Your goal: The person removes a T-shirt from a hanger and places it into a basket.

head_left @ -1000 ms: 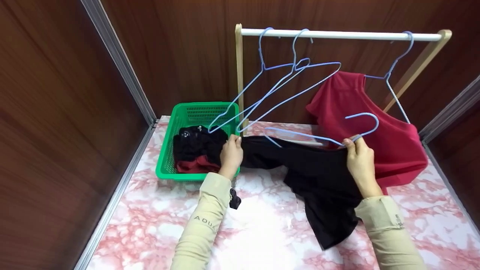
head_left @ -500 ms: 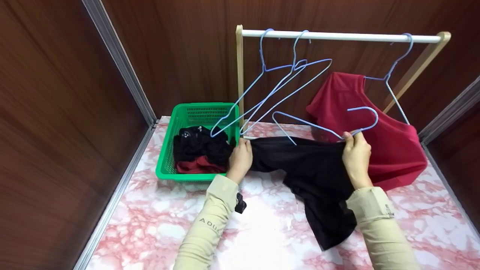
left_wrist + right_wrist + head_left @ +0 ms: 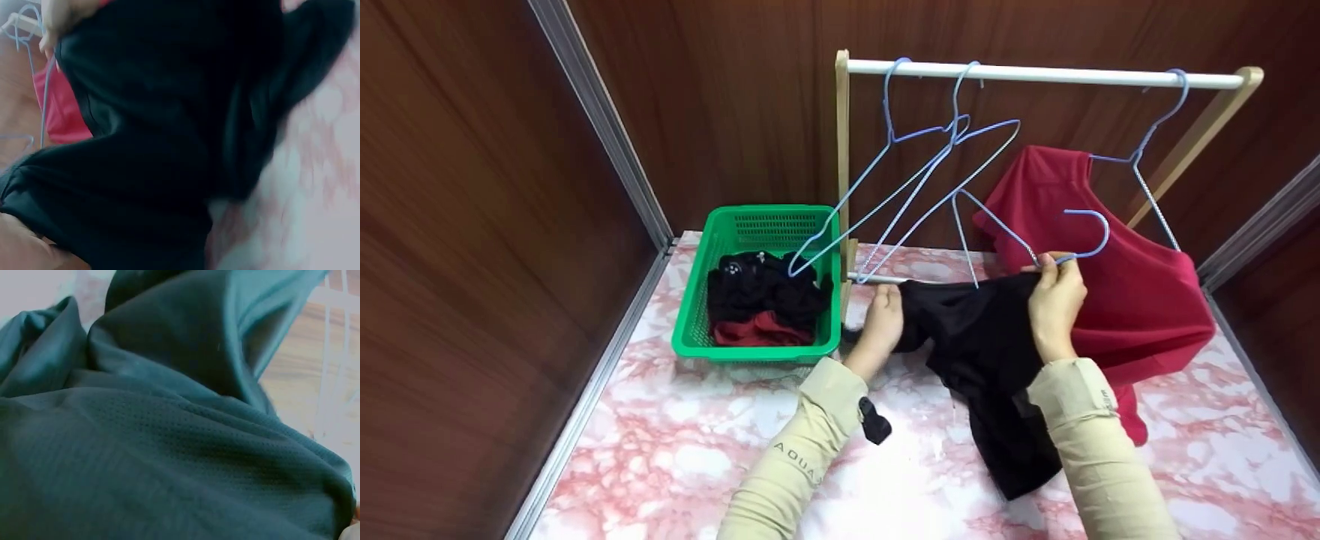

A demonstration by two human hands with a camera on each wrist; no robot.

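A black shirt point(image 3: 986, 352) stretches between my two hands, its lower part trailing onto the tabletop. My left hand point(image 3: 883, 322) grips its upper edge at the left, just right of the basket. My right hand point(image 3: 1057, 300) pinches the shirt's other end together with the neck of a blue wire hanger point(image 3: 999, 225). The hanger's hook points up, and one arm stands above the cloth while its lower end goes behind the shirt's edge. In the left wrist view the black cloth point(image 3: 146, 129) spans both hands. Perforated dark fabric point(image 3: 169, 433) fills most of the right wrist view.
A green basket point(image 3: 682, 330) with black and red clothes stands at the left. Behind my hands, two bare blue hangers point(image 3: 889, 105) hang from the rack's white rail point(image 3: 1072, 73). A red garment point(image 3: 1140, 300) hangs on the right. Wooden panels surround the marbled table point(image 3: 660, 465).
My left hand has moved right, away from the basket, bunching the shirt. My right hand has shifted slightly left and up, and the hanger has tilted so its free arm points higher.
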